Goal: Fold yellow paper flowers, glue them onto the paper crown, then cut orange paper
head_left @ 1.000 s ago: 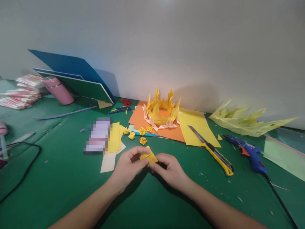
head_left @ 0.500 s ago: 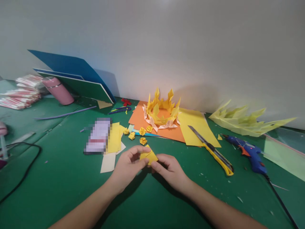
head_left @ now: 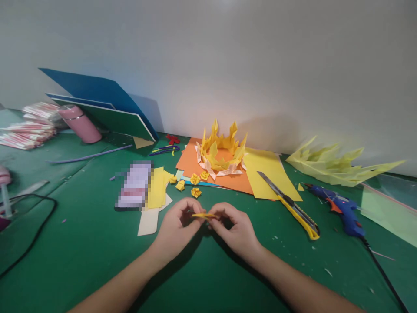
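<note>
A small folded piece of yellow paper (head_left: 204, 215) is pinched between my two hands above the green table, seen nearly edge-on. My left hand (head_left: 179, 224) grips its left end between thumb and fingers. At its right end, my right hand (head_left: 235, 226) holds it in the same way. Just beyond my fingers sits a small folded yellow paper flower (head_left: 196, 192). Several more lie behind it, among them one nearer the phone (head_left: 180, 185). A yellow and pale pink folded-paper crown (head_left: 222, 154) stands farther back on orange sheets (head_left: 187, 157).
A yellow box cutter (head_left: 289, 206) with its blade out and a blue glue gun (head_left: 342, 206) lie at right. Behind them is a pale yellow folded-paper piece (head_left: 339, 165). A phone (head_left: 135, 184), yellow slips (head_left: 157, 187) and a pink bottle (head_left: 81, 124) are on the left.
The yellow paper has tipped from showing its broad face to lying nearly edge-on. My right fingers have risen to its right end; both hands still hold it.
</note>
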### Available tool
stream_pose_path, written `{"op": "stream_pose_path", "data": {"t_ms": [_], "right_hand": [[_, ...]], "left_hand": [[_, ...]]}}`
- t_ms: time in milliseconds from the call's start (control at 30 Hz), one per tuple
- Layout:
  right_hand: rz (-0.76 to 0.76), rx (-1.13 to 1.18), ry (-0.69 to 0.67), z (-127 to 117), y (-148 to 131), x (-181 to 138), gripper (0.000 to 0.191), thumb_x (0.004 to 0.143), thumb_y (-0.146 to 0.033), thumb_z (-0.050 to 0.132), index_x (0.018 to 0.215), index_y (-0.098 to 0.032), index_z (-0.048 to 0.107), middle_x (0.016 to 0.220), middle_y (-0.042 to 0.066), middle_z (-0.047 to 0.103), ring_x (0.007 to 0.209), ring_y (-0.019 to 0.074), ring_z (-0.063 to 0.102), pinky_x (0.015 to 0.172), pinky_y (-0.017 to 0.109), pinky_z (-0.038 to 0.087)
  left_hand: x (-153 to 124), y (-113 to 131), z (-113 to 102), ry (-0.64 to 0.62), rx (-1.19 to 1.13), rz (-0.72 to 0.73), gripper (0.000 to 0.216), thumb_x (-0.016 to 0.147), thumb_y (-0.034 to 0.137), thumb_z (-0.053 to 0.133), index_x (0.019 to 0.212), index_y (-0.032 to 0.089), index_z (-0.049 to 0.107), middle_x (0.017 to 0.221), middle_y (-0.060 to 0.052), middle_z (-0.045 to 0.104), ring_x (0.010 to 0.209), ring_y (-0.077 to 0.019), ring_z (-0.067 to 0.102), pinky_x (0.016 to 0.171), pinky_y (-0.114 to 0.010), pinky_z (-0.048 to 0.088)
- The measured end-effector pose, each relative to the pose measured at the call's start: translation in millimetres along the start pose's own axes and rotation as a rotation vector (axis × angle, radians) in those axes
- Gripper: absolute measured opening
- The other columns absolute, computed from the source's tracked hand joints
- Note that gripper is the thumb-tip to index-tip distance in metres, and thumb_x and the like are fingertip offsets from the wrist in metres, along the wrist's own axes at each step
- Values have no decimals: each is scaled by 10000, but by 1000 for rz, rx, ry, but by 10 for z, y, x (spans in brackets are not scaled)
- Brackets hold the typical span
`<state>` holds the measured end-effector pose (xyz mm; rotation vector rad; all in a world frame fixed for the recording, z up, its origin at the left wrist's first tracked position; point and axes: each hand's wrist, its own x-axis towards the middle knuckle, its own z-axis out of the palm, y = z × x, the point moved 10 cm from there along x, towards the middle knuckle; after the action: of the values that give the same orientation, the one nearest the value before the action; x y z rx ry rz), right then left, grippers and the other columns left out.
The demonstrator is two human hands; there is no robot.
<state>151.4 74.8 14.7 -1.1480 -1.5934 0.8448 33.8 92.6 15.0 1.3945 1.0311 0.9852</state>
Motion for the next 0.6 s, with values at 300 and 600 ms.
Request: {"op": "stream_pose_path", "data": {"t_ms": [300, 600], "right_hand": [[-202, -154, 254, -281, -183, -52, 131, 738, -116, 533, 771, -220, 605, 735, -1, 686, 693, 145, 652, 650, 247, 525], [-236, -161, 145, -164, -220, -41, 184, 764, -118, 531, 888, -229, 610, 928, 57, 714, 924, 192, 669, 775, 317, 547]], "left_hand": [[-47, -194, 99, -64, -299, -263, 400, 597, 132, 663, 953, 221, 502, 905, -9, 591, 770, -145, 572, 689, -276, 452], [-16, -257, -34, 66, -407, -327, 430, 625, 295, 763, 968, 208, 519, 653, 58, 603, 584, -97, 547, 578, -220, 403]]}}
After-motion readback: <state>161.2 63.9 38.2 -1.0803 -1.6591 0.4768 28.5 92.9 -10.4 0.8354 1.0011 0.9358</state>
